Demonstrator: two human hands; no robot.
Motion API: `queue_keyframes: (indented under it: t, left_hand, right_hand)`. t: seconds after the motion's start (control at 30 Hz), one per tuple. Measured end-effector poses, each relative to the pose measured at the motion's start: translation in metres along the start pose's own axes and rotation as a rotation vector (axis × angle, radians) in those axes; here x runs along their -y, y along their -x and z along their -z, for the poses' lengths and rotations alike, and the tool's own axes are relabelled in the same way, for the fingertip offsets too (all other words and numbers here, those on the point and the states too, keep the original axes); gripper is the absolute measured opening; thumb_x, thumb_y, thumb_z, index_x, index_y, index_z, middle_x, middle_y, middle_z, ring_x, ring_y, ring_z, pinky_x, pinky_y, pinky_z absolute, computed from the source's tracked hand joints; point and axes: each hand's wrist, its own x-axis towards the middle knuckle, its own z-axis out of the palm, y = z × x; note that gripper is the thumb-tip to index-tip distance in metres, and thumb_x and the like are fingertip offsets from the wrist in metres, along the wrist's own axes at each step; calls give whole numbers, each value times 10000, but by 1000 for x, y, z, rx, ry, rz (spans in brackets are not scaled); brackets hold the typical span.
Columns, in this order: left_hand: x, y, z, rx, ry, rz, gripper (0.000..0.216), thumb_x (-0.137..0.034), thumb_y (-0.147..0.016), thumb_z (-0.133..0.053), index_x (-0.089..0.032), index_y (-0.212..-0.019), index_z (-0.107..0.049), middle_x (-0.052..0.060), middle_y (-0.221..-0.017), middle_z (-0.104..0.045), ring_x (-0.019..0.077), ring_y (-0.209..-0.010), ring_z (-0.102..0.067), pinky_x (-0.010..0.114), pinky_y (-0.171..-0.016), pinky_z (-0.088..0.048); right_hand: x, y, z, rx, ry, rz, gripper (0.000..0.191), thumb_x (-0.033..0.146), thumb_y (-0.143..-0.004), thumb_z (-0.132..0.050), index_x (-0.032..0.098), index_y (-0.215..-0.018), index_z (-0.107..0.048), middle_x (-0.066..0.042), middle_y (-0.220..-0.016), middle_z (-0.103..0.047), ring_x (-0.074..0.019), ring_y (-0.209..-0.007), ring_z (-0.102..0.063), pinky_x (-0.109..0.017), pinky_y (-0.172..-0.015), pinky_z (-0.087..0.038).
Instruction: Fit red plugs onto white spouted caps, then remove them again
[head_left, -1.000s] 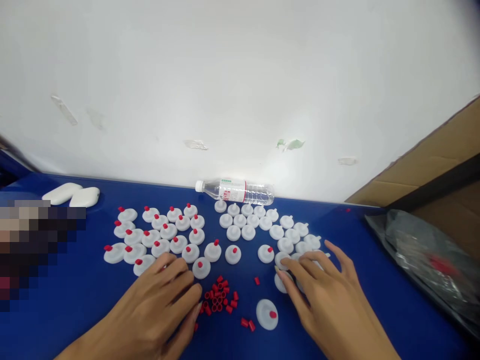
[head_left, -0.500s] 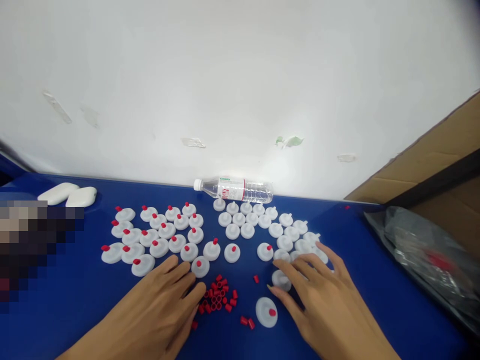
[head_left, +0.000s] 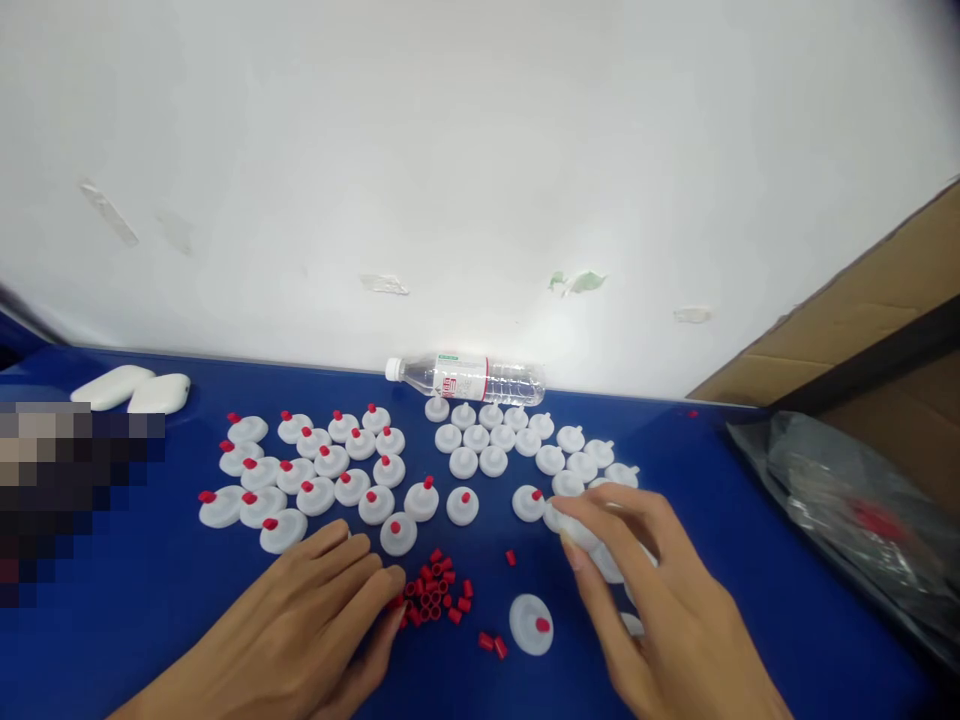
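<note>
My left hand reaches to the left edge of a pile of small red caps. Its thumb and forefinger close around one red cap at that edge, which their tips partly cover. My right hand pinches a round white plastic disc with a short nozzle between thumb and fingers, just above other bare discs that it partly hides. Nearby, a disc with a red cap on its nozzle stands upright. Closer to me another capped disc lies on the blue table.
Many red-tipped discs stand in a group at left. Bare white discs stand at the back right. A clear bottle lies by the wall. At right are a plastic bag and cardboard. Loose red caps lie in front.
My right hand has closed on a white disc and lifted it slightly, shifting up and right. The left thumb and forefinger have drawn together at the red caps.
</note>
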Motion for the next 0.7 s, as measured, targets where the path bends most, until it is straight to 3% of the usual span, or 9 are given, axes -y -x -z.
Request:
queue_keyframes:
  t: [0.13, 0.23, 0.33, 0.57, 0.7]
  left_hand:
    - [-3, 5, 1, -27, 83, 48, 150, -117, -934, -500, -195, -930, -628, 6, -712, -649, 173, -717, -611, 348, -847, -487]
    - [-4, 8, 2, -11, 101, 44, 205, -75, -904, -494, -196, -964, -649, 12, -756, -669, 169, -759, -630, 342, -865, -491]
    - [-3, 10, 3, -6, 104, 32, 234, -54, -889, -493, -191, -974, -664, 17, -802, -691, 169, -794, -637, 349, -911, -473]
    - [-2, 7, 1, 9, 141, 46, 228, -46, -891, -499, -173, -970, -671, 19, -794, -677, 172, -794, -612, 361, -907, -434]
    - [-3, 5, 1, -1, 165, 57, 222, -42, -885, -501, -175, -955, -664, 16, -773, -659, 171, -780, -608, 357, -867, -439]
  right_hand:
    - [3, 0, 2, 88, -127, -6, 245, 252, -1000, -441, 224, -1174, -610, -103, -1132, -632, -157, -841, -711, -222, -629, -595]
    - [3, -1, 4, 173, -168, -25, 203, 208, -968, -429, 234, -1072, -601, -40, -969, -680, -146, -786, -693, -245, -686, -585]
    - [3, 0, 8, 226, -166, 5, 178, 199, -946, -417, 236, -977, -588, 4, -806, -674, -135, -671, -659, -239, -605, -529]
    - [4, 11, -4, 297, -12, 122, 295, 414, -984, -510, 251, -743, -556, 51, -558, -587, -143, -501, -585, -281, -550, -372]
    - [2, 11, -12, 304, 71, 189, 325, 227, -976, -449, 249, -657, -506, 51, -508, -551, -144, -450, -544, -309, -520, -278]
